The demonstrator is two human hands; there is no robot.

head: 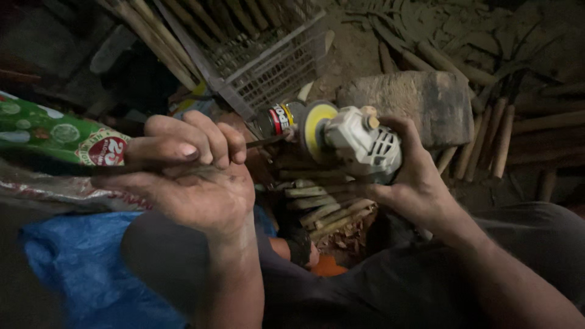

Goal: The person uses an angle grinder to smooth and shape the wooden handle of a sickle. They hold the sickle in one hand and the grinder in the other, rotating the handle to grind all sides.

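Your left hand [189, 176] pinching a thin metal rod [265, 141], tip at the yellow disc [315, 127], your right hand [414, 176] wrapped around the grey grinder [365, 146].

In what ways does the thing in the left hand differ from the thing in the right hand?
The left hand pinches a thin, dark metal rod; the right hand wraps around a bulky grey angle grinder. The rod is slim and plain, while the grinder is thick, with vent slots and a yellow-centred disc. The rod lies nearly level, its tip pointing at the disc. Both are held above the person's lap.
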